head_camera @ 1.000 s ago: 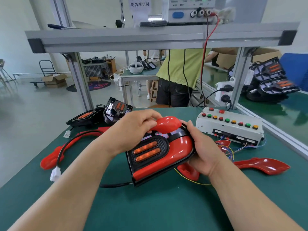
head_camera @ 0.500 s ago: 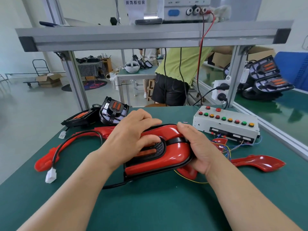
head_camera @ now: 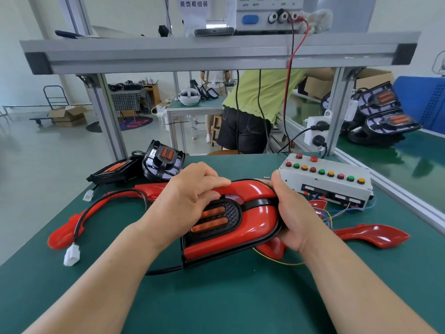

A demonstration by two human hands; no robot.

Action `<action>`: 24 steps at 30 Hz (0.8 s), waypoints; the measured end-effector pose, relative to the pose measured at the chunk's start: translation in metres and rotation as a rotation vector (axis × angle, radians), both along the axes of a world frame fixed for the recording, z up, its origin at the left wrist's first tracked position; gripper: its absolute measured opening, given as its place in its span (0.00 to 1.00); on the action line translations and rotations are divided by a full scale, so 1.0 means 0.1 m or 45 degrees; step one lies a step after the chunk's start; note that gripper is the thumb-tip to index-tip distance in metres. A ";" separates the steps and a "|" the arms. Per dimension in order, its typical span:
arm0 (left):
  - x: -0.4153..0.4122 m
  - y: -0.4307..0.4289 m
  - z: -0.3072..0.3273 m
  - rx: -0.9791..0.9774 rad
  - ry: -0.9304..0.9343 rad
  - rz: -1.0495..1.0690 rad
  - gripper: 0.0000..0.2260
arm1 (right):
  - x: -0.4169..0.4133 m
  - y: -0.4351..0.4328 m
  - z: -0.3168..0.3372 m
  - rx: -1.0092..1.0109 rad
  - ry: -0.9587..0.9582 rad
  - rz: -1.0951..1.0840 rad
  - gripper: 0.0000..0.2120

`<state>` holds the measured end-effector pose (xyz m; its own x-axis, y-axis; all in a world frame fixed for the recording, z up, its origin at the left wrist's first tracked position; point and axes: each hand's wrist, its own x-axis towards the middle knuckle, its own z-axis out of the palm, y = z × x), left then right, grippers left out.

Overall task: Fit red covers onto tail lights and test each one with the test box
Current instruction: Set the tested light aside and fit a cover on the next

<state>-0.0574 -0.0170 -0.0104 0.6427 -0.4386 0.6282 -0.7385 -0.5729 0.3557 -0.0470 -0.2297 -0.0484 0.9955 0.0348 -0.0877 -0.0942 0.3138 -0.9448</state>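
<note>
Tail light (head_camera: 216,219) long axis points toward test box (head_camera: 333,186); right hand (head_camera: 296,218) fingers clamp that end, left hand (head_camera: 185,201) fingers curl over red cover (head_camera: 256,219).

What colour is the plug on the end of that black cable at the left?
The plug is white, clearest in the head view.

Count on the counter (head_camera: 240,309):
- Tail lights: three. One tail light (head_camera: 250,222) has its cover fitted; two are bare (head_camera: 113,171) (head_camera: 163,160).
- Loose red covers: at least three (head_camera: 62,237) (head_camera: 370,235) (head_camera: 272,248); overlap prevents a firm total.
- Test box (head_camera: 337,189): one.
- Push buttons (head_camera: 321,171): eleven (five red, three green, three yellow).
- White plugs: two (head_camera: 71,255) (head_camera: 88,195).

Neighbouring counter (head_camera: 397,169):
- Tail lights: two more (head_camera: 382,98) (head_camera: 395,121).
</note>
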 end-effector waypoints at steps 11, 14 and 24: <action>-0.02 0.01 0.02 0.025 -0.013 0.010 0.14 | -0.01 0.00 0.02 -0.002 0.021 -0.031 0.24; 0.00 0.05 0.03 0.012 -0.020 0.034 0.14 | -0.02 -0.02 0.03 0.001 0.020 -0.045 0.23; 0.02 0.01 -0.05 -0.043 0.078 0.020 0.15 | -0.05 -0.02 0.04 -0.043 0.018 -0.023 0.22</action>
<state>-0.0555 -0.0162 -0.0149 0.6868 -0.4077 0.6017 -0.7060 -0.5711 0.4188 -0.0519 -0.2315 -0.0442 0.9946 0.0136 -0.1026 -0.1022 0.2837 -0.9535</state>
